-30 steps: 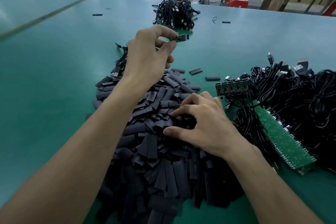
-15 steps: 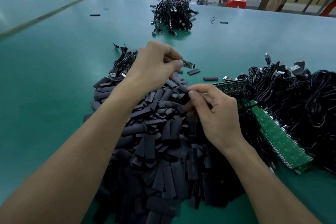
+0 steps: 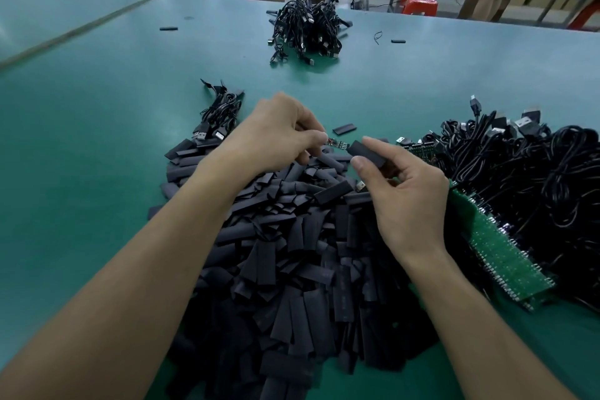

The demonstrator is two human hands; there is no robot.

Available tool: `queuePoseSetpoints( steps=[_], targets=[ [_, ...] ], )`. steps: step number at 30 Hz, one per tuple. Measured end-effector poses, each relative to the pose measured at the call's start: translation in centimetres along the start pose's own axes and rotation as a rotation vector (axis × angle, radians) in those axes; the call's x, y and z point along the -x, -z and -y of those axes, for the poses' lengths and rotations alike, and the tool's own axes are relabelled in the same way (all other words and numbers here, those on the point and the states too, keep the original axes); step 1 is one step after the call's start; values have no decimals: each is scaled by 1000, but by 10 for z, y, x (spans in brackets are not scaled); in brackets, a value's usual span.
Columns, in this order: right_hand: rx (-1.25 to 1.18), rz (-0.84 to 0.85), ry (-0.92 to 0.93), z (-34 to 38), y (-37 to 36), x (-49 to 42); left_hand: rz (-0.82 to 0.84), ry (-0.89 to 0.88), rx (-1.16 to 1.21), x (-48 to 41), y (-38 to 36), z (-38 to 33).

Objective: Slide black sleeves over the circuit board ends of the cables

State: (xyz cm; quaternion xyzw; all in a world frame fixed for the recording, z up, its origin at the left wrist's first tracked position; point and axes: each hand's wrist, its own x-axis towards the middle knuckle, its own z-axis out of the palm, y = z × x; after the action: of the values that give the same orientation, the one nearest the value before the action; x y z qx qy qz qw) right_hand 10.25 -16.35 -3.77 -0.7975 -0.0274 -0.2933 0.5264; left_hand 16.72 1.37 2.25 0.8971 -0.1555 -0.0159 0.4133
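My left hand (image 3: 279, 136) pinches the small circuit board (image 3: 337, 143) at the end of a cable between thumb and forefinger, its free end pointing right. My right hand (image 3: 406, 201) grips one black sleeve (image 3: 367, 153) between thumb and fingertips, open mouth facing the board.

A second ago that right hand was down in the heap of sleeves (image 3: 292, 253), feeling for one, and my left held the board higher and farther out over the table (image 3: 97, 140). Since then I have lifted a sleeve clear and brought both hands together just above the heap. The sleeve's mouth now sits right at the tip of the board; I cannot tell whether the tip has gone in yet.

So picking is done and threading begins, I think. The board and the mouth need to line up straight, or a corner may catch the soft edge.

The tangle of waiting cables (image 3: 535, 172) lies to my right with a green strip of boards (image 3: 500, 243). A bundle of cables (image 3: 308, 29) sits well away across the table, and a few more cables (image 3: 220, 114) lie beside my left hand.
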Motion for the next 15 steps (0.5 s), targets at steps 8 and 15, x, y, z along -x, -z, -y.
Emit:
queuePoseSetpoints(
  steps=[8,15],
  targets=[
    [37,-18,-61,-3,2,-5,-5,-24,62,1,-3,-3],
    [-26,-33,-73,-6,2,-5,-6,-28,99,2,-3,-3]
  ],
)
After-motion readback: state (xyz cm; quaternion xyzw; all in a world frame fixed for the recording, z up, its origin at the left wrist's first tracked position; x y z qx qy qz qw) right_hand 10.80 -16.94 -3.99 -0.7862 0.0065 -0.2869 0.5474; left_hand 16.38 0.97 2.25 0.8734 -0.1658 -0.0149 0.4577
